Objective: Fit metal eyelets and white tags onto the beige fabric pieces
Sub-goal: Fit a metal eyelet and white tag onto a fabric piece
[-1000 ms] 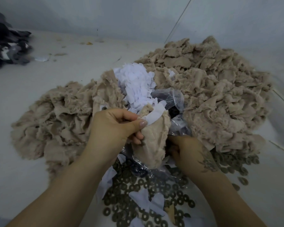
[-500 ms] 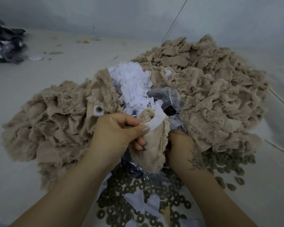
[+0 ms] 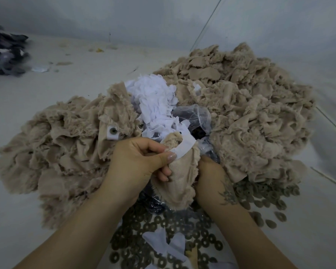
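The left hand (image 3: 138, 164) pinches a white rectangular fabric tag (image 3: 183, 147) against a frayed beige fabric piece (image 3: 177, 183); the right hand (image 3: 211, 175) holds that piece from behind, its fingers hidden. Heaped beige fabric pieces (image 3: 241, 117) crowd both sides, and flat round metal eyelets (image 3: 163, 230) cover the near edge of the pale desk (image 3: 47, 90), whose far-left part lies bare.

Dim, flat, bluish-grey light w/ no clear source; shadows soft, mostly under the forearms at bottom centre. Wide-angle bending at frame edges, esp. upper right. Far upper left soft and blurry, centre fairly sharp, no glare.
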`<state>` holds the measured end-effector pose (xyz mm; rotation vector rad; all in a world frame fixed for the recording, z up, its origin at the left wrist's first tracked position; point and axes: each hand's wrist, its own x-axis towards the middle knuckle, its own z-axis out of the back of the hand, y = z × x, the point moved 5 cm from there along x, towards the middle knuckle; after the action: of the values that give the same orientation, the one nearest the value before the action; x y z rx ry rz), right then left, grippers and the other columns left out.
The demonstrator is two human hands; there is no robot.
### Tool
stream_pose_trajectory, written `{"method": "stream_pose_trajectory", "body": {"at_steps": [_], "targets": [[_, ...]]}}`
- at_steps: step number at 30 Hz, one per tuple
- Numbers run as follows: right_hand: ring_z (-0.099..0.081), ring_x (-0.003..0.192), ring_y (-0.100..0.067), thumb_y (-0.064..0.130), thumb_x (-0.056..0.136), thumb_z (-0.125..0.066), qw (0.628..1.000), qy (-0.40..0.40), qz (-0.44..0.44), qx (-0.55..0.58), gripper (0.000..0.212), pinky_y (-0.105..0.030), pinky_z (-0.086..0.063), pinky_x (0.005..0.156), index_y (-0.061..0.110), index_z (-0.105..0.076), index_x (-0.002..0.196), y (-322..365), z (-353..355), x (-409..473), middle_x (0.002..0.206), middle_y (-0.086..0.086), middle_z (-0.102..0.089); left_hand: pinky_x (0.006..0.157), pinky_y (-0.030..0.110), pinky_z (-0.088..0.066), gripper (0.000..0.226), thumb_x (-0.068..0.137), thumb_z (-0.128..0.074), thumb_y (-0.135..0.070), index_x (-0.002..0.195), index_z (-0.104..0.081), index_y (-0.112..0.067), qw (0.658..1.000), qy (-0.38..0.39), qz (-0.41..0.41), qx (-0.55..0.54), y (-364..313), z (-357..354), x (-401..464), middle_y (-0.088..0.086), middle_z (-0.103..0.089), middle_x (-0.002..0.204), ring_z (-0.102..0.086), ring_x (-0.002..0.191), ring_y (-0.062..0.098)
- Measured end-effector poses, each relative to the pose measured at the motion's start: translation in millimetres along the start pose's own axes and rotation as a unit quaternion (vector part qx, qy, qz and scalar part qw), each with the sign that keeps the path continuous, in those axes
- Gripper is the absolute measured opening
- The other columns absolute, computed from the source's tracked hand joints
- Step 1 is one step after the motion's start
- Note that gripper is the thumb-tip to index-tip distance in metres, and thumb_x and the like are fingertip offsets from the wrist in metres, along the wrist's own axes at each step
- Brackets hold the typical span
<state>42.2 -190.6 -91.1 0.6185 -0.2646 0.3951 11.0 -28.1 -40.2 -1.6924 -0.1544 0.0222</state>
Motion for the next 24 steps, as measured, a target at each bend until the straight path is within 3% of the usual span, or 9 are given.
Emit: {"method": "stream_pose_trajectory", "body": {"at_steps": [1, 3, 6, 9, 13, 17, 19, 21, 24], "targets": [[-0.063, 0.063, -0.034, 0.008, 0.072, -0.058, 1.000, -0.009, -0.004, -0.007, 0.010, -0.023, -0.041, 0.058, 0.009, -0.067, 0.067, -1, 2, -2, 0.072, -0.018, -0.064, 0.042, 0.028, -0.052, 0.017, 0.062, -0.079, -0.014, 0.070, -0.072, -0.002, 1.000, 0.000, -0.002, 0.003, 0, 1, 0, 0.020, -0.065, 0.055, -0.058, 0.041, 0.025], [-0.061, 0.060, -0.027, 0.000, 0.072, -0.066, 0.999, -0.035, -0.026, -0.002, 0.014, -0.015, -0.029, 0.052, 0.012, -0.065, 0.065, -6, 10, -7, 0.067, -0.004, -0.060, 0.043, 0.029, -0.052, 0.015, 0.062, -0.080, -0.016, 0.071, -0.073, -0.006, 1.000, 0.003, -0.004, 0.008, 0, 2, 1, 0.019, -0.065, 0.054, -0.058, 0.042, 0.025], [-0.064, 0.062, -0.003, 0.008, 0.082, -0.072, 0.982, -0.078, -0.124, 0.116, 0.014, -0.007, -0.043, 0.054, 0.021, -0.076, 0.084, -13, 25, -12, 0.066, 0.020, -0.061, 0.042, 0.027, -0.051, 0.022, 0.059, -0.081, -0.018, 0.072, -0.072, -0.002, 1.000, 0.014, 0.002, -0.007, 0, 1, 1, 0.019, -0.064, 0.054, -0.058, 0.041, 0.025], [-0.068, 0.063, -0.006, 0.015, 0.092, -0.067, 0.912, -0.070, -0.205, 0.347, 0.019, -0.017, -0.051, 0.056, 0.028, -0.077, 0.081, -20, 31, -16, 0.072, 0.004, -0.074, 0.041, 0.027, -0.051, 0.025, 0.057, -0.081, -0.017, 0.071, -0.071, 0.001, 0.999, 0.034, 0.012, -0.014, -1, -2, 0, 0.021, -0.064, 0.054, -0.059, 0.042, 0.024], [-0.059, 0.060, -0.013, 0.019, 0.090, -0.065, 0.811, 0.013, -0.242, 0.532, 0.014, -0.024, -0.047, 0.053, 0.022, -0.078, 0.086, -17, 28, -18, 0.071, -0.004, -0.069, 0.041, 0.027, -0.051, 0.022, 0.055, -0.081, -0.015, 0.068, -0.072, -0.001, 0.998, 0.048, 0.021, -0.019, -1, -7, -1, 0.023, -0.063, 0.054, -0.060, 0.042, 0.023], [-0.063, 0.061, -0.012, 0.022, 0.075, -0.067, 0.773, 0.079, -0.223, 0.589, 0.015, -0.020, -0.050, 0.052, 0.018, -0.078, 0.085, -5, 18, -19, 0.076, -0.009, -0.071, 0.042, 0.027, -0.051, 0.011, 0.059, -0.081, -0.012, 0.068, -0.075, -0.008, 0.997, 0.068, 0.025, -0.016, 3, -16, -3, 0.022, -0.063, 0.054, -0.060, 0.043, 0.025], [-0.063, 0.068, -0.017, 0.019, 0.075, -0.068, 0.760, 0.076, -0.243, 0.597, 0.026, -0.022, -0.051, 0.055, 0.008, -0.075, 0.098, -5, 15, -19, 0.086, -0.014, -0.071, 0.043, 0.027, -0.051, 0.012, 0.060, -0.081, -0.014, 0.069, -0.075, -0.009, 0.997, 0.076, 0.022, -0.017, 5, -21, -3, 0.022, -0.064, 0.054, -0.060, 0.043, 0.025], [-0.063, 0.079, -0.028, 0.016, 0.077, -0.068, 0.738, 0.067, -0.274, 0.613, 0.040, -0.032, -0.055, 0.068, -0.003, -0.067, 0.113, -8, 15, -18, 0.097, -0.020, -0.069, 0.043, 0.026, -0.051, 0.016, 0.058, -0.083, -0.016, 0.069, -0.075, -0.008, 0.996, 0.086, 0.022, -0.033, 4, -24, -4, 0.021, -0.064, 0.054, -0.061, 0.043, 0.024], [-0.066, 0.094, -0.040, 0.013, 0.079, -0.068, 0.725, 0.070, -0.285, 0.624, 0.043, -0.051, -0.054, 0.088, -0.005, -0.064, 0.118, -10, 20, -19, 0.107, -0.029, -0.068, 0.043, 0.026, -0.051, 0.019, 0.055, -0.084, -0.018, 0.069, -0.075, -0.008, 0.994, 0.095, 0.027, -0.048, 3, -26, -4, 0.021, -0.064, 0.055, -0.062, 0.044, 0.023]]}}
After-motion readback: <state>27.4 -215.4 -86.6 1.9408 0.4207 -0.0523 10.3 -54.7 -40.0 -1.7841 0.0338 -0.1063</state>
